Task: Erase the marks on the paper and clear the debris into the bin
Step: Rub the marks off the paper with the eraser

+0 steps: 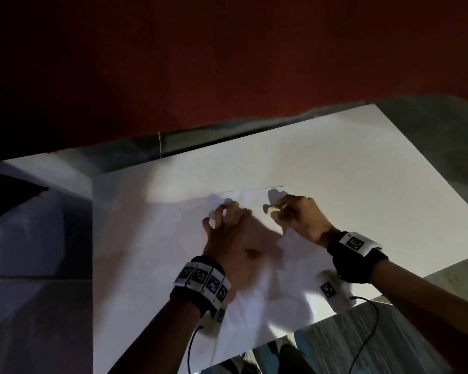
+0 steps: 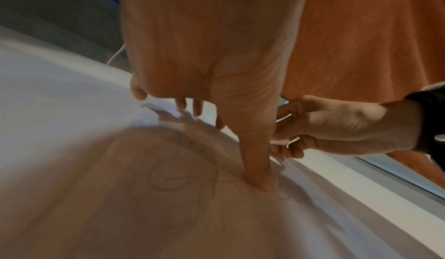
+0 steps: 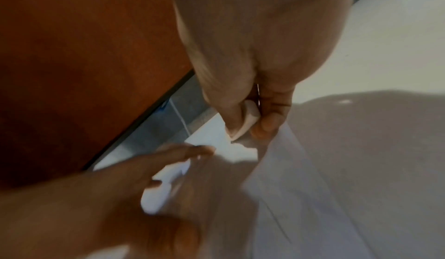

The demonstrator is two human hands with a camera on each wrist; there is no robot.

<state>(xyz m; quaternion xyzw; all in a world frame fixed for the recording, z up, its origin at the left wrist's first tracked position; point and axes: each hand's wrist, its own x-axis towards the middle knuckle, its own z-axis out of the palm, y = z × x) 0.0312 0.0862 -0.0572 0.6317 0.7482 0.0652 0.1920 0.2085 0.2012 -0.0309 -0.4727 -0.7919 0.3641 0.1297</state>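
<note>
On the white desk (image 1: 362,171), left hand (image 1: 227,233) is spread, fingertips (image 2: 265,185) pressing the paper (image 1: 189,238) flat beside faint pencil marks (image 2: 168,179). At its 3 o'clock, right hand (image 1: 300,217) has its grip pinching a white eraser (image 1: 271,211) near the paper's far edge. Bare desk runs on toward 2 o'clock.

The paper (image 1: 254,265) in the middle of the frame is thin, matt and white, slightly rippled. It lies on a smooth white table (image 1: 362,163). The eraser (image 3: 249,122) looks like smooth, pale rubber. In the upper frame, the wall (image 1: 227,49) is matt red.
</note>
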